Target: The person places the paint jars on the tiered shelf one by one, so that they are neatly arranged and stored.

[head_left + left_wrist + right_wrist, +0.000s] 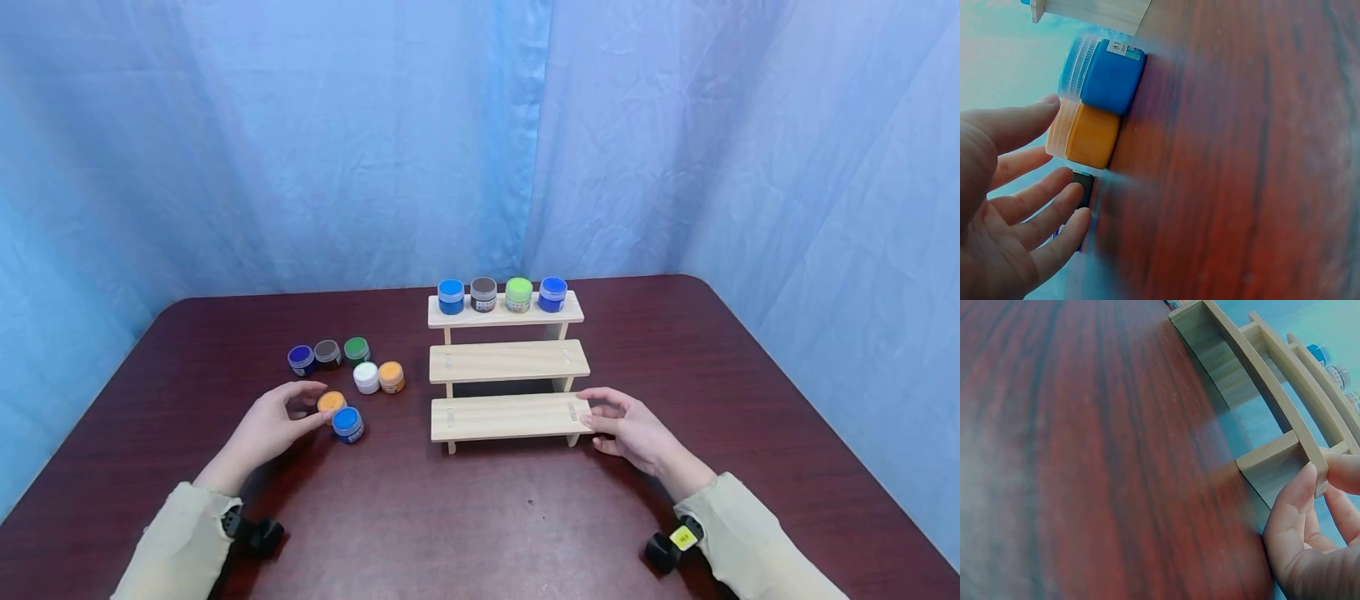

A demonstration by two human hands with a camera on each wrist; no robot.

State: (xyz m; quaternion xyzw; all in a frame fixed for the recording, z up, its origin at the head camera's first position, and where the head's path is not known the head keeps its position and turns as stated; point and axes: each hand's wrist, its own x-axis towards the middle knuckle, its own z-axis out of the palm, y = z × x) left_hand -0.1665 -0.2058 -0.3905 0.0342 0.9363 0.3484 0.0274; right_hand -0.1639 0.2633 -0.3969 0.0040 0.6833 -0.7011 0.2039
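Observation:
My left hand (pixel 273 425) has its thumb and index finger at opposite sides of the lid of an orange paint jar (pixel 1092 137), which stands on the table. Right against that jar is a blue paint jar (pixel 1113 75), close by the thumb tip. The other left fingers are spread loosely. With thumb and fingers, my right hand (pixel 633 429) pinches the right end of the lowest step of a three-step wooden display stand (pixel 510 418). On its top step sit a blue jar (pixel 451 297), a dark grey jar (pixel 483 295), a light green jar (pixel 518 296) and a dark blue jar (pixel 552 295).
Behind the left hand stand a purple-blue jar (pixel 302 360), a dark brown jar (pixel 327 354), a green jar (pixel 357 351), a white jar (pixel 366 378) and another orange jar (pixel 392 377). Blue curtains (pixel 360 150) hang around the dark red wooden table (pixel 450 533).

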